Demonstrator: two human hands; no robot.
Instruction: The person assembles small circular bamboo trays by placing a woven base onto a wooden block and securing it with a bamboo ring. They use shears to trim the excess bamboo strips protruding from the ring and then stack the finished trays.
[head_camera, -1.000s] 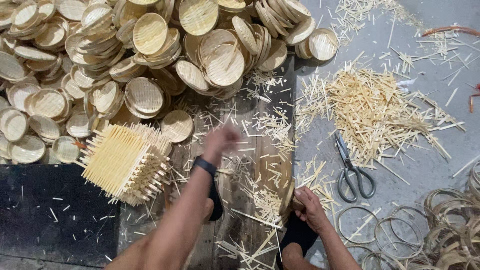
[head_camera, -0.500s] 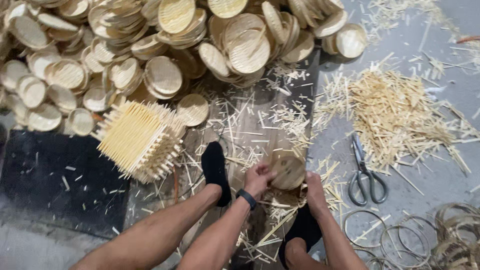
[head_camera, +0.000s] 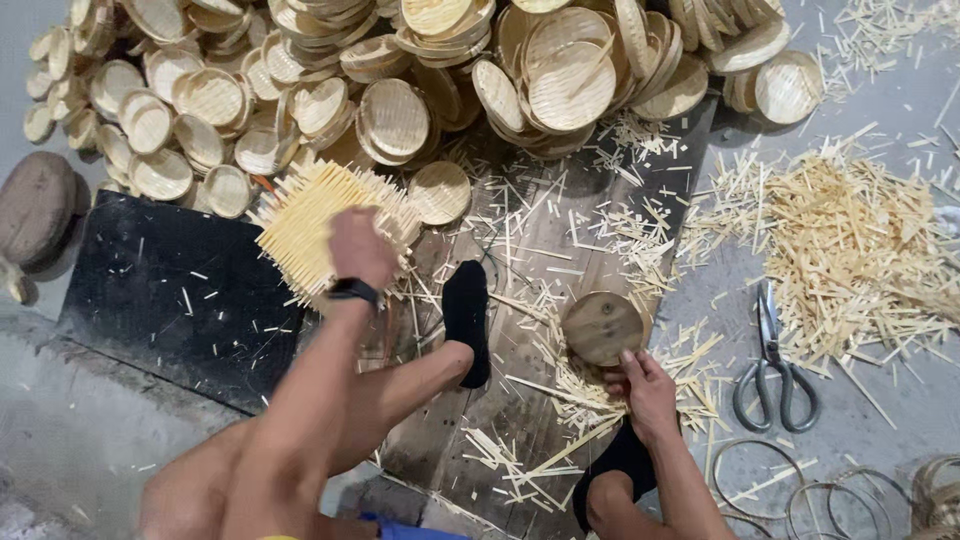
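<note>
Now your left hand (head_camera: 360, 245) rests closed on the square woven mat (head_camera: 312, 222), far left of the round disc (head_camera: 602, 327) your right hand (head_camera: 645, 388) grips.

Left hand (head_camera: 360, 248) blurred, grip on woven mat (head_camera: 318, 228) perhaps

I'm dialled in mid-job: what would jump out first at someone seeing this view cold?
The heap of round woven bamboo trays piled across the top of the view, first of all. Below it the left hand rests on a square woven mat with loose strip ends, while the right hand holds a round wooden disc against the plank floor. To the right lie a drift of cut bamboo strips and scissors.
</note>
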